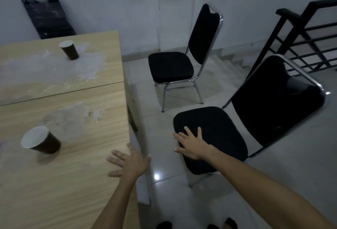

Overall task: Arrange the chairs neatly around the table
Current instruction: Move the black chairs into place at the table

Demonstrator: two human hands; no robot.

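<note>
A light wooden table (63,183) fills the left half of the view. The nearest black padded chair (228,133) with a chrome frame stands to its right, turned toward the table with a gap of floor between them. My right hand (191,146) lies flat with spread fingers on the front of its seat. My left hand (130,164) rests open on the table's right edge. A second black chair (171,66) stands farther back, apart from the table. A third chair's backrest (49,15) shows behind the table's far side, by the wall.
Two dark paper cups (41,141) (69,49) stand on the table, which has pale stains. A black stair railing (310,35) and steps going down lie at the right rear. White tiled floor (164,174) runs between table and chairs. My shoes show at the bottom.
</note>
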